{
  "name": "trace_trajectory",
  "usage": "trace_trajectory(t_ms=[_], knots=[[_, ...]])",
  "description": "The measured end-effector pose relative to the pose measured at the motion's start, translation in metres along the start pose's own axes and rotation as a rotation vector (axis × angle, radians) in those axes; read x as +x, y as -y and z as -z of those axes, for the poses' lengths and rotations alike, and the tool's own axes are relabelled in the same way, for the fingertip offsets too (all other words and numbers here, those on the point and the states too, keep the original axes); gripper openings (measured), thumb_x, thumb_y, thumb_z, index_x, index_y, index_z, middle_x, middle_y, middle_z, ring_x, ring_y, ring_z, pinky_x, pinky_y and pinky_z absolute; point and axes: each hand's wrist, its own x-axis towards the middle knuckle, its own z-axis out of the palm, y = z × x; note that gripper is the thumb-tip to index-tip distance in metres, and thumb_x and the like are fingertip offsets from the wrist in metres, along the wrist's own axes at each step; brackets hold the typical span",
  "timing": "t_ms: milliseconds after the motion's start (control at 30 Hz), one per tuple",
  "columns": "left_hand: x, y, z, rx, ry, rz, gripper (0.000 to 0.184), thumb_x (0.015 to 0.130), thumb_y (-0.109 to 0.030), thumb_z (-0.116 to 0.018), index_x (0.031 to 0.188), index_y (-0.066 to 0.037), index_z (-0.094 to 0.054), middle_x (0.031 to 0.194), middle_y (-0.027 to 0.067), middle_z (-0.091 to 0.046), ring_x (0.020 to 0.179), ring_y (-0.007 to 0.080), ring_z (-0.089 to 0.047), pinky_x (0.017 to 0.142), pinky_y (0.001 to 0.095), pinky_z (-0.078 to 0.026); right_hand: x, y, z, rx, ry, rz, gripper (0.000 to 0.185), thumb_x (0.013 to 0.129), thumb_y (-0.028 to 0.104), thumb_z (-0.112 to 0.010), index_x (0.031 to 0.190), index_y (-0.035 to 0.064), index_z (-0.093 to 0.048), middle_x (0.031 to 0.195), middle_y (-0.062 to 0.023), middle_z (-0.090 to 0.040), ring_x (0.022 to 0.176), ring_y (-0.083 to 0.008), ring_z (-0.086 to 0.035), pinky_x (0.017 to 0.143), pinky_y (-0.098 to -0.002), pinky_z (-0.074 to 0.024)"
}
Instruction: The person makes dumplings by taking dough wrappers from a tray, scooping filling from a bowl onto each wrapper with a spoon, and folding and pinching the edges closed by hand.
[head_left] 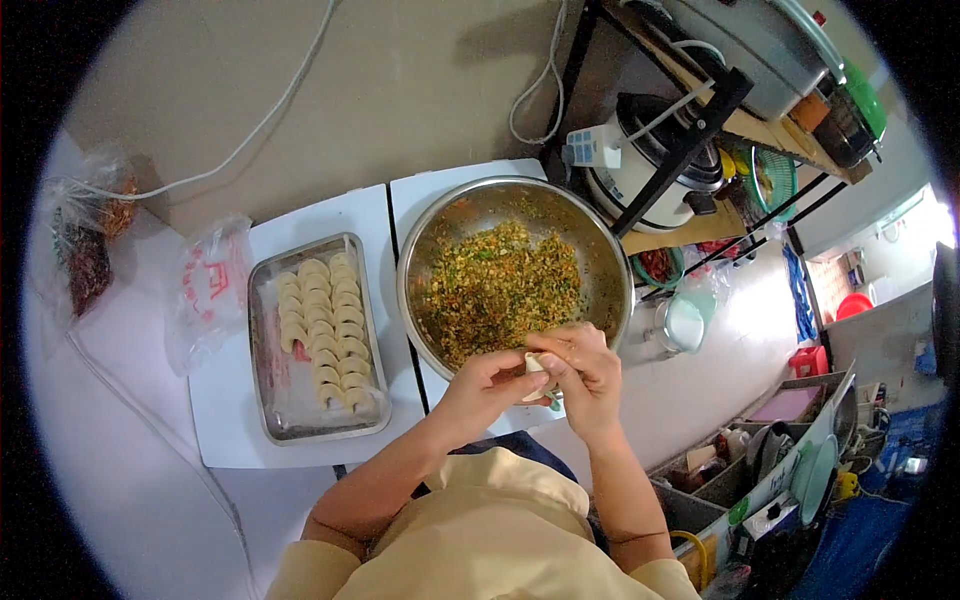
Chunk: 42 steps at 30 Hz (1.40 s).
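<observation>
Between my two hands is a pale dumpling point(534, 366), its wrapper pinched at the edge; my fingers cover much of it. My left hand point(482, 392) grips it from the left with thumb and fingers. From the right, my right hand point(584, 372) presses on it with bent fingers. Both hands are over the near rim of a large steel bowl point(412, 300). Chopped filling point(505, 285), green, orange and brown, lies in the bowl. Left of the bowl, a metal tray point(272, 400) carries rows of folded dumplings point(320, 310).
Bowl and tray stand on a white table point(225, 420). A plastic bag point(210, 290) lies left of the tray. At the right rises a black-framed shelf point(690, 140) with a rice cooker point(640, 190) and a large pot point(750, 50). Bins of kitchenware point(720, 480) sit lower right.
</observation>
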Motion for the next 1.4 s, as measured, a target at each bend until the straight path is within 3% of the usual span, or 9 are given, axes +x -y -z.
trace_trajectory(t_ms=[667,733,800,933,1033,1133,1267,1333,1400], knots=[[-0.001,0.006,0.015,0.135,0.139,0.107,0.022,0.090,-0.012,-0.056,0.104,0.005,-0.060,0.097,0.0058,-0.062,0.086,0.0117,-0.060,0.079,0.0282,-0.053,0.004,-0.008,0.001,-0.152,0.149,0.192,0.011,0.072,0.008,-0.065,0.082,0.0036,-0.067,0.084,-0.0100,-0.063,0.079,-0.0288,-0.056,0.074,-0.0363,-0.0420],[-0.002,0.004,0.011,-0.086,0.061,0.091,0.022,0.089,-0.011,-0.058,0.105,0.004,-0.060,0.097,0.0045,-0.062,0.086,0.0103,-0.059,0.077,0.0253,-0.049,0.004,-0.008,-0.001,-0.123,0.185,0.200,0.011,0.074,0.009,-0.065,0.083,0.0034,-0.067,0.087,-0.0098,-0.064,0.082,-0.0272,-0.057,0.076,-0.0356,-0.0423],[-0.002,0.002,0.011,-0.052,0.036,0.088,0.023,0.089,-0.011,-0.059,0.106,0.003,-0.061,0.097,0.0042,-0.062,0.087,0.0097,-0.059,0.078,0.0246,-0.048,-0.001,-0.004,-0.007,0.400,0.002,-0.207,0.011,0.081,0.009,-0.062,0.087,0.0028,-0.068,0.095,-0.0098,-0.065,0.090,-0.0228,-0.057,0.081,-0.0340,-0.0421],[-0.003,0.002,0.010,-0.029,0.015,0.044,0.026,0.088,-0.011,-0.060,0.109,0.003,-0.060,0.097,0.0037,-0.063,0.087,0.0090,-0.059,0.078,0.0237,-0.047,-0.008,-0.006,-0.007,0.694,0.002,-0.416,0.014,0.085,0.011,-0.060,0.090,0.0022,-0.069,0.102,-0.0101,-0.064,0.097,-0.0196,-0.056,0.085,-0.0331,-0.0411],[-0.002,0.004,0.010,-0.013,0.033,0.064,0.027,0.087,-0.009,-0.061,0.110,0.003,-0.059,0.096,0.0038,-0.063,0.088,0.0093,-0.059,0.079,0.0242,-0.047,-0.011,-0.005,-0.012,0.540,-0.001,-0.290,0.013,0.083,0.012,-0.062,0.085,0.0017,-0.069,0.095,-0.0099,-0.066,0.092,-0.0205,-0.057,0.083,-0.0326,-0.0412],[-0.005,0.000,0.004,0.050,0.056,0.053,0.026,0.086,-0.007,-0.061,0.109,0.004,-0.059,0.094,0.0036,-0.064,0.089,0.0099,-0.059,0.079,0.0245,-0.048,-0.011,-0.008,-0.010,0.051,-0.047,-0.009,0.010,0.079,0.011,-0.064,0.078,0.0026,-0.068,0.081,-0.0076,-0.067,0.084,-0.0218,-0.059,0.077,-0.0342,-0.0406],[-0.007,-0.002,0.004,0.095,0.040,0.046,0.027,0.086,-0.004,-0.061,0.111,0.004,-0.058,0.097,0.0047,-0.063,0.090,0.0112,-0.060,0.080,0.0258,-0.050,-0.006,-0.002,-0.008,-0.042,0.087,0.109,0.013,0.081,0.012,-0.061,0.081,0.0019,-0.069,0.087,-0.0087,-0.068,0.087,-0.0214,-0.059,0.080,-0.0348,-0.0405],[-0.008,-0.001,0.001,-0.091,0.004,0.018,0.029,0.086,-0.004,-0.059,0.114,0.003,-0.055,0.102,0.0059,-0.061,0.092,0.0129,-0.060,0.082,0.0275,-0.052,-0.007,0.002,-0.014,0.436,0.001,-0.161,0.018,0.084,0.014,-0.058,0.087,0.0006,-0.069,0.091,-0.0099,-0.069,0.091,-0.0219,-0.059,0.086,-0.0346,-0.0390],[-0.010,-0.003,0.000,-0.090,-0.013,0.002,0.030,0.086,-0.004,-0.059,0.115,0.003,-0.055,0.104,0.0063,-0.061,0.093,0.0136,-0.060,0.082,0.0283,-0.052,-0.011,0.006,-0.015,0.464,0.014,-0.207,0.021,0.085,0.015,-0.056,0.091,0.0000,-0.069,0.093,-0.0103,-0.068,0.093,-0.0226,-0.059,0.089,-0.0349,-0.0380]])
